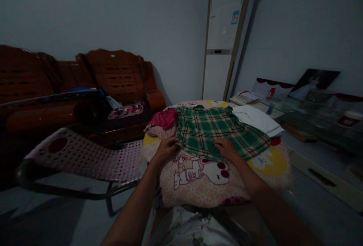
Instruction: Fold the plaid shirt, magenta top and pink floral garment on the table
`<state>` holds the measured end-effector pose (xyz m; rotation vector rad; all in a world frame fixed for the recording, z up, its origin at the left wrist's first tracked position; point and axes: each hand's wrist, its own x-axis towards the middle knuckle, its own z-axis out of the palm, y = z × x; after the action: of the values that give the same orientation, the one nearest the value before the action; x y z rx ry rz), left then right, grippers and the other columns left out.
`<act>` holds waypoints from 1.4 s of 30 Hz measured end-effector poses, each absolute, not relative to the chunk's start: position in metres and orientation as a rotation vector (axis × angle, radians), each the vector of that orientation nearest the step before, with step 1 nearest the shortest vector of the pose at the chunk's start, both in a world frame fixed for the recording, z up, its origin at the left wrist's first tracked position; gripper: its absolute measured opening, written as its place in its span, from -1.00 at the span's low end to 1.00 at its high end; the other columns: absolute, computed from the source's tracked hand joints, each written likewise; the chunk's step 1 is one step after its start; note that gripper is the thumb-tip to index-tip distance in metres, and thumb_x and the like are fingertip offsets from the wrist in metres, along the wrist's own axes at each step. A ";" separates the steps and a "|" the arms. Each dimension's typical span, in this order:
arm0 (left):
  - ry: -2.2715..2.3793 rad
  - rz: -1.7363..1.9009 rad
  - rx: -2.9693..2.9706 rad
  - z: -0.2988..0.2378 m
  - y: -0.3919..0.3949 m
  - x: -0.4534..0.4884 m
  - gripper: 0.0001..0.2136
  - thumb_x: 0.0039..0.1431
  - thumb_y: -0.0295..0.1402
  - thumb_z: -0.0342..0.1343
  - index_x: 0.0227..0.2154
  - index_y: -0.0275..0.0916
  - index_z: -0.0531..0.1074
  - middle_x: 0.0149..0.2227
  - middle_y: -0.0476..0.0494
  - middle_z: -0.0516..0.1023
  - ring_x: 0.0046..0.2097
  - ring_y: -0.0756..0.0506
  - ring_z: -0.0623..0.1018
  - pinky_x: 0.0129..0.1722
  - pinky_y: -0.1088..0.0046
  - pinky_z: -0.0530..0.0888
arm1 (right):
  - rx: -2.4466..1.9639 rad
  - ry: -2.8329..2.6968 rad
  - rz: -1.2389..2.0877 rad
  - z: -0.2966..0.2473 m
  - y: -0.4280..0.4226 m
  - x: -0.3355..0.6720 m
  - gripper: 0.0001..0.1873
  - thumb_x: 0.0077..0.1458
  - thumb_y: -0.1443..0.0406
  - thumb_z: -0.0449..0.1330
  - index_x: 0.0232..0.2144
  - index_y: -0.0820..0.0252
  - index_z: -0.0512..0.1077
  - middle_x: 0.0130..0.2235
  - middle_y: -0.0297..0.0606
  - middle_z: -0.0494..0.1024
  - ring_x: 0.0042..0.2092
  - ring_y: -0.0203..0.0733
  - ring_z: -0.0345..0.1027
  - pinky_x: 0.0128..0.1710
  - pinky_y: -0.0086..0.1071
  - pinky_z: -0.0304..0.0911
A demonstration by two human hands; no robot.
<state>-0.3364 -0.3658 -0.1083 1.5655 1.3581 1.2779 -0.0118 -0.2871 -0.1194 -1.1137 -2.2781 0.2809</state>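
Note:
A green plaid garment [210, 125] with cream and dark lines lies spread on a pink patterned blanket [195, 193] with a cartoon dog on it. At the garment's near left corner, my left hand [167, 149] has its fingers closed on the hem. My right hand [227, 149] rests on the near edge, fingers loosely bent over the fabric and apart from my left hand. Left of the garment sits a crumpled magenta cloth [164, 118] on a pale pink cloth [161, 131]. A folded white cloth [256, 119] lies partly under its right side.
A woven pink chair [121, 163] with a metal frame stands at left, before a wooden sofa [113, 76]. A tall white cabinet-like unit [219, 49] is at the back. To the right, a glass-topped table [320, 106] holds a framed picture [314, 81] and papers [245, 97].

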 end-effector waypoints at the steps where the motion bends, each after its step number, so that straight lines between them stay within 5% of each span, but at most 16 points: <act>1: 1.327 1.292 1.536 -0.109 -0.367 -0.337 -0.71 -0.11 -0.37 0.19 -0.26 -0.33 0.55 -0.29 -0.14 0.63 -0.29 -0.08 0.55 -0.30 0.48 0.44 | -1.110 -2.274 0.288 -0.120 -0.287 -0.012 -0.77 0.07 0.43 0.16 -0.29 0.18 0.61 -0.16 -0.15 0.66 -0.09 -0.06 0.53 0.01 -0.18 0.35; 13: 1.565 1.353 1.577 -0.108 -0.358 -0.330 -0.65 -0.17 -0.47 0.10 -0.24 -0.29 0.58 -0.26 -0.13 0.66 -0.22 -0.14 0.61 -0.19 0.39 0.51 | -1.155 -2.277 0.291 -0.119 -0.290 -0.014 -0.78 0.10 0.45 0.17 -0.26 0.23 0.60 -0.10 -0.11 0.64 -0.03 -0.05 0.50 0.03 -0.19 0.33; 22: 2.117 1.556 1.738 -0.054 -0.374 -0.338 -0.69 -0.02 -0.44 0.06 -0.21 -0.26 0.59 -0.25 -0.13 0.65 -0.28 -0.10 0.56 -0.20 0.41 0.46 | -1.109 -2.342 0.198 -0.104 -0.302 -0.030 -0.81 0.21 0.35 0.14 -0.26 0.21 0.58 -0.19 -0.13 0.65 -0.14 -0.12 0.49 -0.09 -0.30 0.29; 26: 2.101 1.502 1.790 -0.043 -0.376 -0.335 -0.73 -0.05 -0.45 0.06 -0.28 -0.24 0.59 -0.26 -0.10 0.65 -0.32 -0.08 0.56 -0.21 0.44 0.45 | -0.986 -2.354 0.169 -0.096 -0.312 -0.047 -0.74 0.28 0.28 0.09 -0.31 0.18 0.57 -0.26 -0.17 0.64 -0.19 -0.16 0.48 -0.13 -0.34 0.27; 37: 2.017 1.593 1.743 -0.036 -0.397 -0.321 -0.68 -0.14 -0.48 0.03 -0.29 -0.22 0.58 -0.34 -0.02 0.63 -0.51 0.00 0.43 -0.37 0.47 0.40 | -0.871 -2.463 0.070 -0.080 -0.349 -0.105 -0.66 0.22 0.24 0.20 0.00 0.28 0.44 -0.04 -0.02 0.58 -0.01 -0.05 0.44 0.01 -0.23 0.28; 42: 1.980 1.590 1.751 -0.037 -0.400 -0.321 -0.68 -0.15 -0.46 0.03 -0.31 -0.22 0.58 -0.31 -0.04 0.64 -0.49 -0.01 0.43 -0.39 0.48 0.38 | -1.082 -2.601 -0.075 -0.072 -0.362 -0.128 -0.76 0.27 0.29 0.09 -0.09 0.29 0.44 -0.16 -0.02 0.58 -0.09 -0.03 0.44 -0.12 -0.26 0.31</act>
<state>-0.3205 -0.4003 -0.0371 1.7506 1.9799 1.5902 -0.1282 -0.3623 -0.0716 -1.0817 -2.6010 -0.0749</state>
